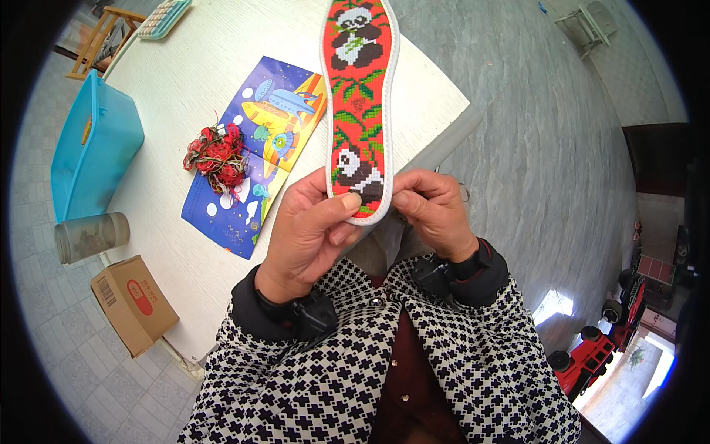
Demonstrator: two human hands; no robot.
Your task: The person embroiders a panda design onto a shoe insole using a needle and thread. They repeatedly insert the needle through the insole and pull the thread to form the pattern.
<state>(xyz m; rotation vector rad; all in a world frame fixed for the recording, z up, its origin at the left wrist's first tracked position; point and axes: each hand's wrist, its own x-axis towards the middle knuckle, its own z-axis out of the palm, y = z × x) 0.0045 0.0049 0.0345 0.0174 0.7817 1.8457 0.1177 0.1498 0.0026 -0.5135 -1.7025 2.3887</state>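
Note:
My left hand (310, 227) grips an embroidered insole (359, 116) by its lower end, thumb on the stitched face and fingers behind. The insole has a red ground, white edging, two stitched pandas and green leaves; its top end reaches the upper rim of the view. At its lower right edge is my right hand (435, 208), thumb and forefinger pinched together against the white border. Whatever lies between those fingertips is hidden. A thin dark strand (466, 192) shows beside the right hand. To the left, a tangle of red, green and dark thread (219, 158) rests on an open picture booklet (266, 122).
The booklet lies on a white table (166, 166) whose corner points right. Along the table's left side are a blue plastic bin (119, 144), a clear jar (91, 237) and a cardboard box (136, 305). A red toy car (585, 361) stands on the floor at lower right.

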